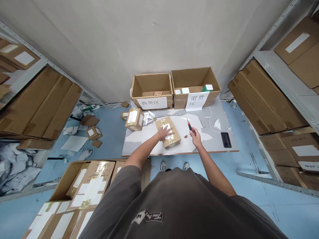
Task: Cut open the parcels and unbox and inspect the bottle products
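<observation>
A taped brown cardboard box (175,137) with a white label lies at an angle on the table. Flat across its top rests my left hand (164,132), fingers spread over the label. To the right of the box, my right hand (195,136) grips a red and black craft knife (189,126), its thin blade pointing up and away from me. The blade is apart from the box. A small brown scrap (185,136) lies between the box and my right hand.
Two open cartons stand along the back: the left carton (139,91) and the right carton (179,99) with small boxes inside. A labelled box (134,120) sits left, a phone (226,139) right. Loaded shelves (267,76) flank the table; stacked parcels (93,186) stand front left.
</observation>
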A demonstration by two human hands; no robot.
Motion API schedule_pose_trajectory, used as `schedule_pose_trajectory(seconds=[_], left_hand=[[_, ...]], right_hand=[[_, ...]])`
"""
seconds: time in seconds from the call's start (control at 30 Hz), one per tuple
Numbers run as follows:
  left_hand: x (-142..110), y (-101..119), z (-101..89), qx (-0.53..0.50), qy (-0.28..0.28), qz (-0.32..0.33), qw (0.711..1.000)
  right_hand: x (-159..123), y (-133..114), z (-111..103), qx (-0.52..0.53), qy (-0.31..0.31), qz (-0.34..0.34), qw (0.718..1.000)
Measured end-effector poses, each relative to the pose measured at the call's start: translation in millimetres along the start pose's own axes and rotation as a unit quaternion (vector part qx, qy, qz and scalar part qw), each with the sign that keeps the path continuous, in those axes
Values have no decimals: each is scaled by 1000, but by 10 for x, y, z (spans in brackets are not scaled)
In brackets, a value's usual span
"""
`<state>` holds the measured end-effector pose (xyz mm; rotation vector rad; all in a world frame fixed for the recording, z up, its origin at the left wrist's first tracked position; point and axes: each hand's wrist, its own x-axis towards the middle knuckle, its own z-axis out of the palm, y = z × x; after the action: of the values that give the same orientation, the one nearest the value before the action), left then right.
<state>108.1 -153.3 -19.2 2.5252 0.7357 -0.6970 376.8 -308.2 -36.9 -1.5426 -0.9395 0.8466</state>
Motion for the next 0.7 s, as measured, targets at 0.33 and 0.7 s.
schedule_pose_trajectory(seconds=[0.33,0.7], left_hand=[[528,638,101,-61,7,-297,953],[609,884,-79,-57,94,-308,945]], right_hand=[[5,11,-82,-9,-20,20,1000],[44,41,-166,-27,-28,16,999]])
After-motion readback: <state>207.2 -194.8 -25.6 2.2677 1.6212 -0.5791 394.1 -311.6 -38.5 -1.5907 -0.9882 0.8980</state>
